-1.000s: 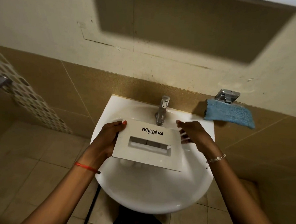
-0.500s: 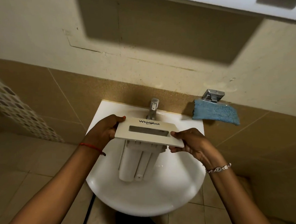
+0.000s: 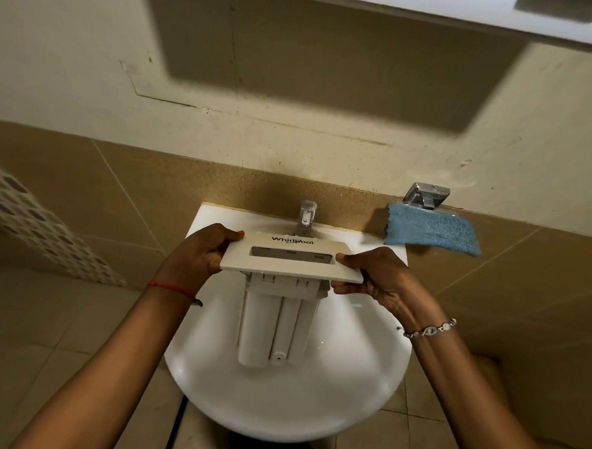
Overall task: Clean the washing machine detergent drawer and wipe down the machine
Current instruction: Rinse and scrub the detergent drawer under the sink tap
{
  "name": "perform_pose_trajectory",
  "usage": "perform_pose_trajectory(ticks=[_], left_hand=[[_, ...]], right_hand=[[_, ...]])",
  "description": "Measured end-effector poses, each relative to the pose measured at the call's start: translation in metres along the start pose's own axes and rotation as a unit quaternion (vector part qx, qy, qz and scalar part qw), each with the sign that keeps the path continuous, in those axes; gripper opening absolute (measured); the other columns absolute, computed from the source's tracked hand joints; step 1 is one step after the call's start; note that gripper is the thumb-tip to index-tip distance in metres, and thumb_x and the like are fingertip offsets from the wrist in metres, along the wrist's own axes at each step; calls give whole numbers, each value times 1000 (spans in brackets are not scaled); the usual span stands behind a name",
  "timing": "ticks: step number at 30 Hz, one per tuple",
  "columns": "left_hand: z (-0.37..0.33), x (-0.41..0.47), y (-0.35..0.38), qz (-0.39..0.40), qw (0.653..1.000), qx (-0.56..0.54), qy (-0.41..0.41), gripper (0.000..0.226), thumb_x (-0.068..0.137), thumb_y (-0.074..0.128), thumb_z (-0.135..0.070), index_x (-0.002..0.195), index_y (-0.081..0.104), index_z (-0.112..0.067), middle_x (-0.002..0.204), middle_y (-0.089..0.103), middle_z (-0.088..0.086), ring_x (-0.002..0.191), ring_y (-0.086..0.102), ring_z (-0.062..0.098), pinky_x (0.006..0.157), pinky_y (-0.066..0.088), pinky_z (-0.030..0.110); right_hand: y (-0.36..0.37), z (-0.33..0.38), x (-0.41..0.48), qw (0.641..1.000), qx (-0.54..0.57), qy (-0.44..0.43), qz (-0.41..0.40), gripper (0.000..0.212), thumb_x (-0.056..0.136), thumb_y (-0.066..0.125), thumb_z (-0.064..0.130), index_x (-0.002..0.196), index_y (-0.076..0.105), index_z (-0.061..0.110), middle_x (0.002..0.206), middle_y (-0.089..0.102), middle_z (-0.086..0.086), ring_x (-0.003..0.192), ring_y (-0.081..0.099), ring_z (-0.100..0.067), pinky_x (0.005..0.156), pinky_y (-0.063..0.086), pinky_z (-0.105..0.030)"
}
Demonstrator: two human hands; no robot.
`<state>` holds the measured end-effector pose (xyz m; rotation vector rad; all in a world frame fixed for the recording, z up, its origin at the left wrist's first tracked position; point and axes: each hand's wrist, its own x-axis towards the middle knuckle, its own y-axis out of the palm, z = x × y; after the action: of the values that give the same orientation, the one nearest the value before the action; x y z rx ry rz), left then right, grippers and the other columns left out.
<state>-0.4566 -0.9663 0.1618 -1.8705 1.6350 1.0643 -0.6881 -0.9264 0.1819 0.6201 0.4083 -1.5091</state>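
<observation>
White plastic detergent drawer (image 3: pixel 279 312), one item, centre of the frame, over the bowl of the sink (image 3: pixel 347 398). Its front panel faces up toward me, with "Whirlpool" lettering along the far edge and a long recessed slot below it. The compartment body hangs from the panel toward the lower middle of the frame; I cannot tell whether its end touches the basin.

Grip, two entries:
- my left hand (image 3: pixel 197 253), clasping the left end of the panel, thumb on the top face at the far corner, fingers curled beneath. Red thread (image 3: pixel 173 288) at the wrist.
- my right hand (image 3: pixel 377 276), grasping the right end of the panel, thumb on top beside the end of the slot, fingers folded under. Beaded bracelet (image 3: pixel 429 331) at the wrist.

Fixtures:
- metal tap (image 3: pixel 306 218), upper centre, just beyond the panel's far edge.
- blue cloth (image 3: pixel 431 233), right of the sink, draped from a chrome holder (image 3: pixel 426 195) on the brown wall tiles.
- white cabinet (image 3: pixel 436 12), top right edge of the frame.
- patterned tile strip (image 3: pixel 30 224), left edge.
</observation>
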Motion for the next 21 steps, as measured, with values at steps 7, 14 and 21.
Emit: perform_pose_trajectory(ticks=[7,14,21], left_hand=[[1,2,-4,14,1000,-3,5,8,96,43,-4,90,48,-3,82,54,13,71,54,23,86,49,41],[23,3,-12,70,994,-40,68,12,94,46,-9,90,57,-12,60,71,4,61,67,19,58,56,36],[40,1,-22,140,982,-30,120,25,88,49,-1,109,60,-10,93,71,9,81,69,24,67,59,35]], right_hand=[[-1,-1,-1,1000,-4,-1,8,13,86,56,-6,89,55,-18,72,63,-23,45,64,-28,39,53,-30],[-11,-10,-6,996,-62,7,63,9,88,55,-3,94,60,-6,66,69,-20,52,67,-34,46,57,-39],[-13,-27,-14,994,-69,27,74,25,84,59,-6,108,56,-3,93,68,-23,63,70,-33,57,58,-49]])
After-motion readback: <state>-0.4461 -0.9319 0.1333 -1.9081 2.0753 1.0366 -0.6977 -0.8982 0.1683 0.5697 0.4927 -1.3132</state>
